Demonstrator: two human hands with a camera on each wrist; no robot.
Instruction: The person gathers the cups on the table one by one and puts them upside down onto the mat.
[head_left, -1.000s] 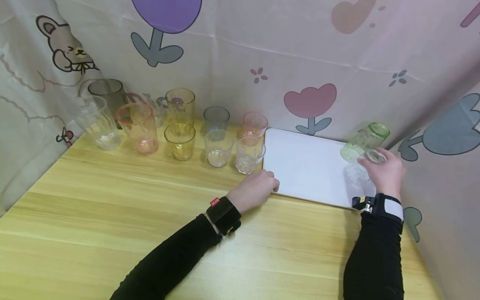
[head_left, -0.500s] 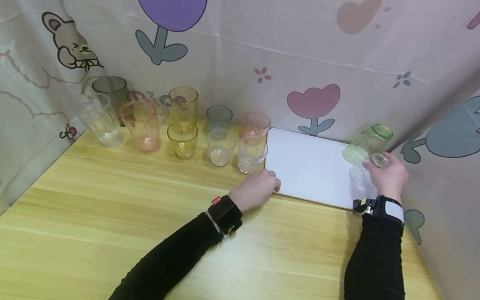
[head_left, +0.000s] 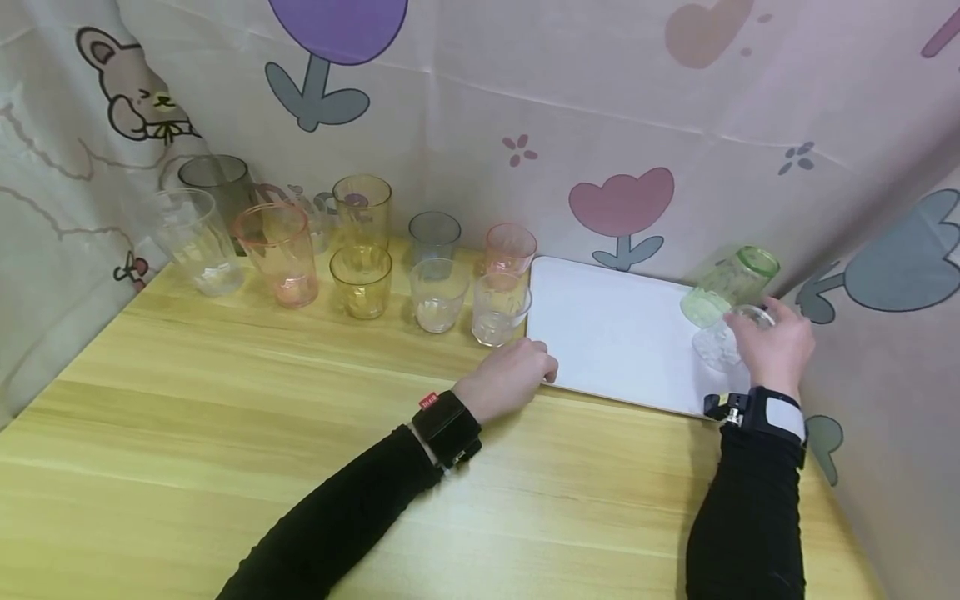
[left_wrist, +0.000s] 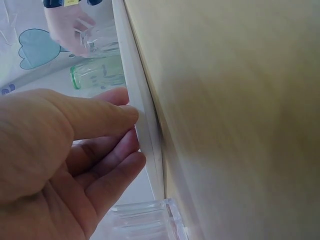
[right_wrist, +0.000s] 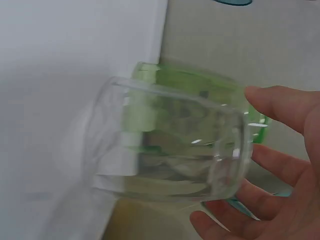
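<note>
Far left on your worktop (head_left: 225, 400) stands a cluster of cups (head_left: 360, 279), upright along the curtain, well apart from the action. Your left hand (head_left: 510, 379) rests at the near-left edge of the white tray (head_left: 607, 333), fingers relaxed and straight against its rim, gripping nothing. Across the bare tray, your right hand (head_left: 772, 350) curls round a clear glass (right_wrist: 165, 145), tipped on its side over the tray's far-right corner, long axis running left-right, its far end pointing back toward the tray's middle. Just behind it a green cup (head_left: 727, 287) tilts against the curtain, seemingly touching the glass. Open room lies left; the curtain crowds the right.
</note>
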